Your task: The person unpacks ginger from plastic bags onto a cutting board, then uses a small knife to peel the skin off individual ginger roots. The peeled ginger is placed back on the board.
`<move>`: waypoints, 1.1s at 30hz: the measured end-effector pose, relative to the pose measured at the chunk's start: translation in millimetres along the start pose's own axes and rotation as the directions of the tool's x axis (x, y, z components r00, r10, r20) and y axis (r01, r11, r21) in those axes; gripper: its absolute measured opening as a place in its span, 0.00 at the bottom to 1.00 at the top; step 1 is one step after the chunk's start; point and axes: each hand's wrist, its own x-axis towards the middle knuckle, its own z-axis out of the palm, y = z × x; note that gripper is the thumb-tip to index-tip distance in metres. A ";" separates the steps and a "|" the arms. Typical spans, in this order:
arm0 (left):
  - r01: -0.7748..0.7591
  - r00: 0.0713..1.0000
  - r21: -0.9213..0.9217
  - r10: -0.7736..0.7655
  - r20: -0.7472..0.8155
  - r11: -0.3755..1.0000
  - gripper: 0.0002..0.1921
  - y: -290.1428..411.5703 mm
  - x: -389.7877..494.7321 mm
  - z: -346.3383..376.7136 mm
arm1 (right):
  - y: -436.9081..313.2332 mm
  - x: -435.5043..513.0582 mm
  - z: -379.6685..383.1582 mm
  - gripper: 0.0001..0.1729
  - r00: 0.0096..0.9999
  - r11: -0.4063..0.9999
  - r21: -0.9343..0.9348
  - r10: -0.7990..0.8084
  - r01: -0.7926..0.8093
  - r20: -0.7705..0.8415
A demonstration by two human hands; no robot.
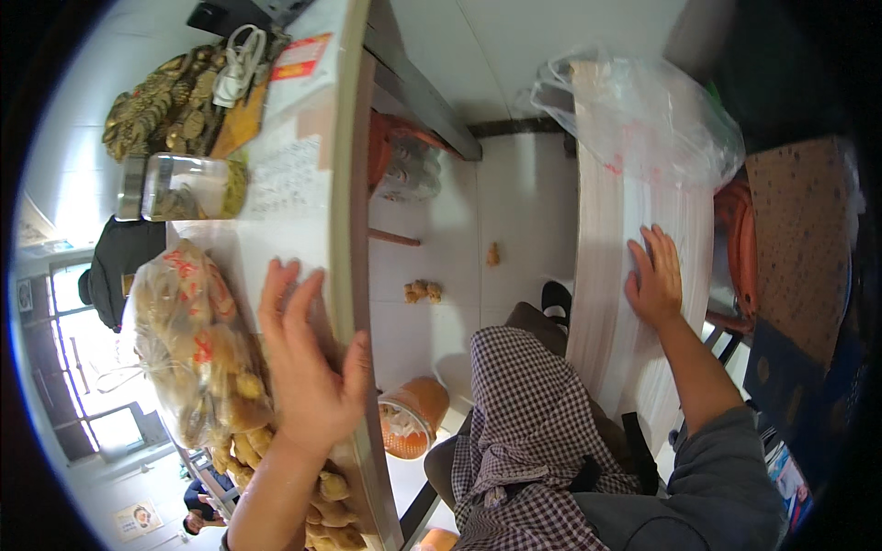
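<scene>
My left hand is spread over the edge of the table on the left, palm down, with nothing held in it. Beside it lies a clear plastic bag with red print, filled with pale brown roots that look like ginger. Loose ginger roots lie on the table below that wrist. Over on the right, my right hand rests with its fingers apart on a pale wood-grain surface and holds nothing. A crumpled clear plastic bag covers the far end of that surface.
A clear jar, a white cable and a dark coin-like pile stand farther along the table. Ginger pieces and an orange basket are on the floor. A cardboard box stands at right. A person is in the background.
</scene>
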 end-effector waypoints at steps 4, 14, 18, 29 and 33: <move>-0.024 1.000 0.057 0.024 0.017 0.998 0.34 -0.5 -4.1 7.5 | 6.8 -4.0 6.4 0.29 1.000 1.000 -0.014 -0.013 0.013 0.002; -0.052 0.996 -0.004 0.053 0.077 0.999 0.35 -25.6 40.8 3.7 | -169.0 73.3 106.2 0.19 1.000 0.651 0.759 -0.003 0.008 -0.008; 0.009 0.984 0.173 -0.039 0.173 0.985 0.38 -18.6 49.1 -6.1 | -222.8 104.4 226.8 0.23 0.646 0.656 0.411 0.155 -0.633 0.748; -0.078 0.976 0.403 -0.013 0.219 0.912 0.26 -35.4 87.2 55.1 | -179.4 42.9 488.9 0.30 0.540 0.902 -0.114 0.346 -0.417 0.768; -0.056 0.964 0.436 -0.065 0.258 0.898 0.27 -45.3 90.1 60.3 | -165.4 39.0 496.6 0.24 0.481 0.760 -0.002 0.413 -0.649 0.773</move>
